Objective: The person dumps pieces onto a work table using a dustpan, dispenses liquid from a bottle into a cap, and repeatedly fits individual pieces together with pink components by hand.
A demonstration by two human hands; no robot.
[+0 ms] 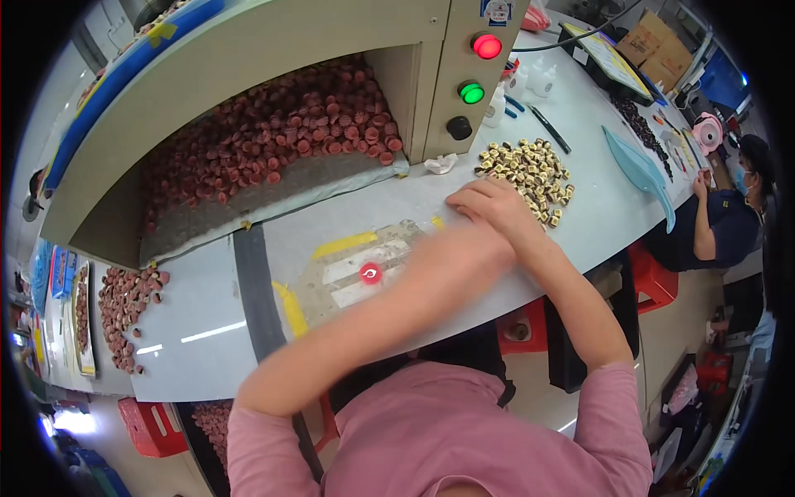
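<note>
Gold-and-dark small pieces point(542, 170) lie heaped against the right hand point(495, 205), which rests at the heap's near left side with its fingers bent and pointing left. Whether those fingers grasp a piece cannot be told, since their tips curl down out of sight. The left hand point(476, 248) is smeared by blur, crossing just near the right hand and its wrist; whether it is clenched or released cannot be told either. The right hand is the nearer to the heap, whose spread runs from far left to near right, beyond the knuckles and to their right.

Left of both hands, a red disc point(370, 272) with a white mark, round and without a long axis, sits on a panel edged with yellow tape point(344, 245), beyond the left forearm. A crumpled white tissue point(440, 163) lies just far of the right fingers, by the foot of a grey machine point(426, 99) that bounds the far side. Pale desk point(600, 215) surface stretches right from the heap toward a blue scoop-like tool point(638, 170); the near edge passes beneath the forearms. Farther left, red cup-shaped pieces point(290, 124) fill the machine's opening.
</note>
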